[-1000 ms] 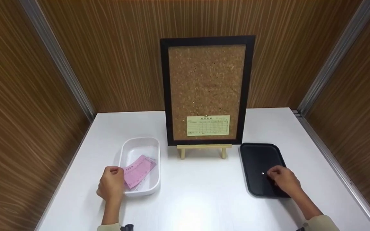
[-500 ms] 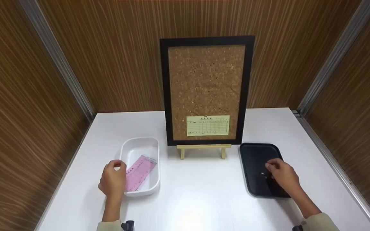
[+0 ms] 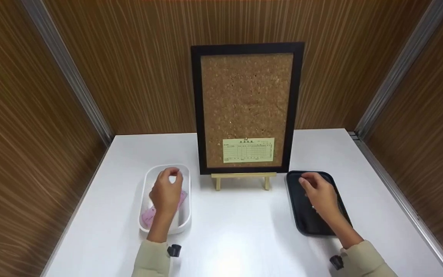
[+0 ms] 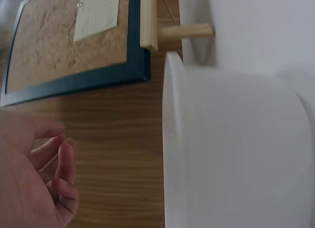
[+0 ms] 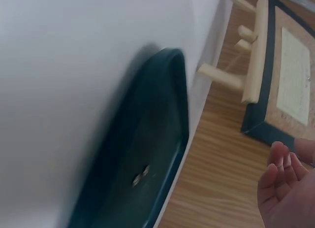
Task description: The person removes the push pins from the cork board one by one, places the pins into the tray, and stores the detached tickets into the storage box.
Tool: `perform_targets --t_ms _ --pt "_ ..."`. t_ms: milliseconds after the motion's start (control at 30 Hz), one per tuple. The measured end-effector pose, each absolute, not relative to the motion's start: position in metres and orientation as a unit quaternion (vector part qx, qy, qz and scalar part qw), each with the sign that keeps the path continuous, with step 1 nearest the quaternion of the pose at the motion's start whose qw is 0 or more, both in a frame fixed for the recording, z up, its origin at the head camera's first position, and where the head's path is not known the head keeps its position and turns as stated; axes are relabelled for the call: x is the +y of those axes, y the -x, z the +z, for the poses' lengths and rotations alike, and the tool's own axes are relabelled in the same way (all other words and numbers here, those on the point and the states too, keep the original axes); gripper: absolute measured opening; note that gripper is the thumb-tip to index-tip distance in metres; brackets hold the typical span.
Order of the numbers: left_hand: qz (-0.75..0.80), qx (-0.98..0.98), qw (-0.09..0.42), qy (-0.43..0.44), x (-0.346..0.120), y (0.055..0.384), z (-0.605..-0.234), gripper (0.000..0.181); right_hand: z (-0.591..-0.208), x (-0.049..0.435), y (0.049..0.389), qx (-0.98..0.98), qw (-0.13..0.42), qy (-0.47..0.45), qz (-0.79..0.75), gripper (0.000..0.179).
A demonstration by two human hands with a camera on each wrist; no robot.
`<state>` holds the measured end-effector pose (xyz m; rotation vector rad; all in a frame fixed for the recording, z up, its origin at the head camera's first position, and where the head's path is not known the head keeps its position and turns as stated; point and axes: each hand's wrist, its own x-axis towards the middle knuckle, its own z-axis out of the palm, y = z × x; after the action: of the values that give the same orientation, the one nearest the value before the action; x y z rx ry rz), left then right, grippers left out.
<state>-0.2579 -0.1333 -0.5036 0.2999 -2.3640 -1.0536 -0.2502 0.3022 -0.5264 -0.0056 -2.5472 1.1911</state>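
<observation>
Above the white tray (image 3: 188, 215) hovers my left hand (image 3: 166, 191), fingers loosely bent, with nothing visible between them. Partly hidden under that arm, a pink printed slip (image 3: 149, 216) lies in the tray. My right hand (image 3: 320, 194) is over the black tray (image 3: 302, 223), thumb and index finger near each other and no object visible in them. Two small metal pins (image 5: 141, 176) lie on that tray in the right wrist view. A pale green form (image 3: 248, 150) is pinned at its top edge to the cork board (image 3: 249, 96).
The board's black frame (image 3: 197, 115) stands on a small wooden easel (image 3: 243, 175) at the back of the white table (image 3: 229, 219). Wood-grain panels (image 3: 152, 77) enclose the table at the back and both sides.
Both hands have moved inward and toward the board, left from the tray's left edge, right from beside the pins. The pink slip, bent up near the left hand earlier, settled flatter in the tray.
</observation>
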Motion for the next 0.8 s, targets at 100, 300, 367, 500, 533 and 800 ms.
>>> perform_targets --t_ms 100,300,367,500,533,800 --pt "-0.387 -0.877 0.27 -0.088 -0.119 0.265 -0.5 0.015 -0.523 0.293 0.254 -0.889 0.173 -0.004 0.424 0.03" --pt "-0.383 -0.875 0.289 -0.058 -0.101 0.275 -0.495 0.012 -0.518 0.278 0.259 -0.88 0.181 -0.013 0.439 0.026" --pt "-0.383 -0.874 0.293 -0.056 -0.098 0.276 -0.493 0.012 -0.518 0.273 0.261 -0.879 0.178 -0.017 0.442 0.025" --pt "-0.387 -0.874 0.291 -0.046 -0.092 0.281 -0.492 0.011 -0.516 0.264 0.265 -0.877 0.174 -0.023 0.447 0.025" --pt "-0.387 -0.874 0.289 -0.043 -0.091 0.283 -0.492 0.011 -0.516 0.262 0.265 -0.877 0.172 -0.024 0.448 0.026" --pt "-0.394 -0.876 0.279 -0.02 -0.072 0.291 -0.49 0.01 -0.514 0.254 0.268 -0.88 0.164 -0.031 0.445 0.028"
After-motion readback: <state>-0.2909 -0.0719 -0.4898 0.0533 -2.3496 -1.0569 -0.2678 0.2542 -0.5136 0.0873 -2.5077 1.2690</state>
